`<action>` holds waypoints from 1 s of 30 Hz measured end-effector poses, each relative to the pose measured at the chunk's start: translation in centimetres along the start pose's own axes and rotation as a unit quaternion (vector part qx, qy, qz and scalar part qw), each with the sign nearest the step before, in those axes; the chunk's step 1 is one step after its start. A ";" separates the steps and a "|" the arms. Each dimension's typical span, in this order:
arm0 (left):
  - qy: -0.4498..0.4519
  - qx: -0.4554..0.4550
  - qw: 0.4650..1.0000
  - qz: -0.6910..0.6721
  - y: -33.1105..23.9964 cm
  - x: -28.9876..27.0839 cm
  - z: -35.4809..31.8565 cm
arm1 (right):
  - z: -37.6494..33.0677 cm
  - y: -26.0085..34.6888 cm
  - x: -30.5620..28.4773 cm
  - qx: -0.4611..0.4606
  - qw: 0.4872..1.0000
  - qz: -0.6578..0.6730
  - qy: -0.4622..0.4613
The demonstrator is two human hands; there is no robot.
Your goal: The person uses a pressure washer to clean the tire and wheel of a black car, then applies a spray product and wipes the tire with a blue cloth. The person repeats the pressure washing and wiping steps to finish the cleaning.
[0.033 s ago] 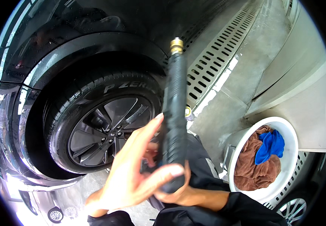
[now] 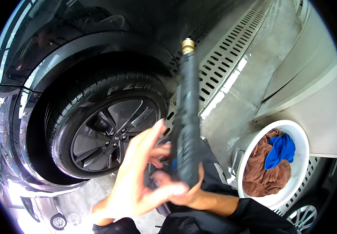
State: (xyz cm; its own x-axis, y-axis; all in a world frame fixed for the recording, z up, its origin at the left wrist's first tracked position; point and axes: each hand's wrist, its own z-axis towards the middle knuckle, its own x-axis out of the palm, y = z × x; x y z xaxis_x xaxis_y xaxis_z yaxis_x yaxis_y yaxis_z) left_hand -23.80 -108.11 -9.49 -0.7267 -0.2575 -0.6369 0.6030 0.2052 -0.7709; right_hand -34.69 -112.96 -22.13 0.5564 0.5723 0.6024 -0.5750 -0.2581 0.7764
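A black pressure-washer gun [image 2: 188, 117] with a ribbed barrel and a brass fitting at its far end points away from me, blurred by motion. My right hand [image 2: 187, 198] grips it from behind at its near end; the barrel hides most of that hand. Left of the gun, my left hand [image 2: 137, 175] is open, its fingers spread and its thumb stretched toward the near end of the barrel. Whether the thumb touches it I cannot tell. Beyond my left hand is a car's wheel [image 2: 98, 144] with a dark rim and black tyre.
The wet dark car body [image 2: 98, 43] fills the upper left. A slotted floor drain grate [image 2: 225, 58] runs toward the far right. At the right, a white bucket [image 2: 303, 156] holds brown cloth [image 2: 260, 171] and a blue cloth [image 2: 279, 152], beside a pale curved wall [image 2: 316, 97].
The gun has shifted a little to the right, its brass end too. My left hand's fingers now show more gap from the barrel.
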 end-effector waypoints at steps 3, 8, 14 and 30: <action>-0.094 0.063 0.961 0.252 5.5 3.8 -6.5 | 2.2 -0.7 -2.2 0.070 0.972 0.127 -0.185; -0.215 -0.088 0.915 0.331 20.2 8.8 -18.7 | 5.7 -1.2 -8.1 0.142 0.907 0.248 -0.310; -0.254 -0.088 0.932 0.242 22.1 5.3 -21.7 | 5.6 -8.4 -11.1 0.275 0.826 0.343 -0.353; -0.113 -0.117 0.972 0.169 18.8 9.5 -18.4 | 16.7 -12.8 -9.3 0.394 0.872 0.189 -0.222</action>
State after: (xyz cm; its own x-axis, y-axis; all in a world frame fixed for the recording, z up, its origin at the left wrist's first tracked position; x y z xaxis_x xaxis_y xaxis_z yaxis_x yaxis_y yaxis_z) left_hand -25.42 -89.30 -30.13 -0.3935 -0.3344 -0.8564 0.6831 0.5170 -0.5158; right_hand -22.41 -127.97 -34.56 0.6947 0.0180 0.7190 -0.2746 -0.9173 0.2883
